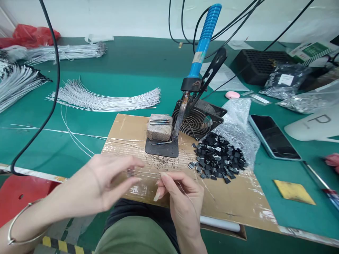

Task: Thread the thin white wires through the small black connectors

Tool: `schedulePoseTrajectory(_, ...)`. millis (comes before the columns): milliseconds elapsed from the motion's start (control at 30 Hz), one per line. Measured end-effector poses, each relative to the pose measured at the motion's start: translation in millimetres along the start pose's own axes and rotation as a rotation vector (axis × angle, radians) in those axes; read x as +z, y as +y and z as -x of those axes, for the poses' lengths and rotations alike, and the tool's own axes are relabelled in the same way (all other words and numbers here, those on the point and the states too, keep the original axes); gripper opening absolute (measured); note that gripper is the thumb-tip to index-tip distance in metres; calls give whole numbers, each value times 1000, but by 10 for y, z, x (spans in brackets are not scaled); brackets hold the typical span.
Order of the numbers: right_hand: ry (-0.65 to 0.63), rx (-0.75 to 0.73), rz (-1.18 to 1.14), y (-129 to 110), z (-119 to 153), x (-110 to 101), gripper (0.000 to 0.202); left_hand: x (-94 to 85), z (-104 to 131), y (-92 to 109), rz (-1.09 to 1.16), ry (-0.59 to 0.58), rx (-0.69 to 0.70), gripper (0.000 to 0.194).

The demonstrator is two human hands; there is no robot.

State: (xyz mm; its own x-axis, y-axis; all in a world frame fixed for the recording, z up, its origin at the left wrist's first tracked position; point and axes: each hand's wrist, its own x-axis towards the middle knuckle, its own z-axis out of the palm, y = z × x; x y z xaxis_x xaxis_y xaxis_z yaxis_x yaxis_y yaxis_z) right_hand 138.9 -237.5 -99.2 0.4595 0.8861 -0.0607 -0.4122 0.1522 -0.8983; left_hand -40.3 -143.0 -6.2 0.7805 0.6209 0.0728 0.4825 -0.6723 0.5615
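My right hand (182, 194) pinches thin wires (148, 174) between thumb and forefinger, above the front of the cardboard sheet. One strand trails back over the palm. To its left, my left hand (108, 183) is slightly blurred, thumb and forefinger stretched out and apart. The wires' left ends reach close to its fingers; whether they touch is unclear. Beyond both hands, a soldering iron with a blue handle (205, 38) leans upright, its metal end over a small black plate (165, 149). A greyish block (159, 132) on this plate carries several thin metal pieces.
Small black pieces (219, 157) lie heaped on the cardboard (233, 204), by a black fan (198, 121). White wire bundles (106, 97) lie at left. A black cable (57, 70) hangs at left. A phone (274, 135) and a yellow pad (293, 191) are at right.
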Motion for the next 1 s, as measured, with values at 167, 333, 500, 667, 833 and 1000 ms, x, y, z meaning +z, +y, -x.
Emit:
schedulePoseTrajectory(167,-9,30,-15,3,34,-14,10,288,-63,199,-157,40,189,19)
schedulePoseTrajectory(333,-11,21,34,13,54,-45,11,328,-189,210,-115,32,173,19)
schedulePoseTrajectory(500,-13,78,65,57,55,-61,12,296,-198,225,-264,56,215,23)
schedulePoseTrajectory(667,49,-115,104,34,31,-191,51,154,-319,161,-73,-128,127,21)
schedulePoseTrajectory(833,305,-249,13,-90,-8,-252,52,68,-487,-43,414,-377,-139,18)
schedulePoseTrajectory(1000,280,-237,-30,-118,-17,-242,56,172,-506,-161,496,-277,-282,23)
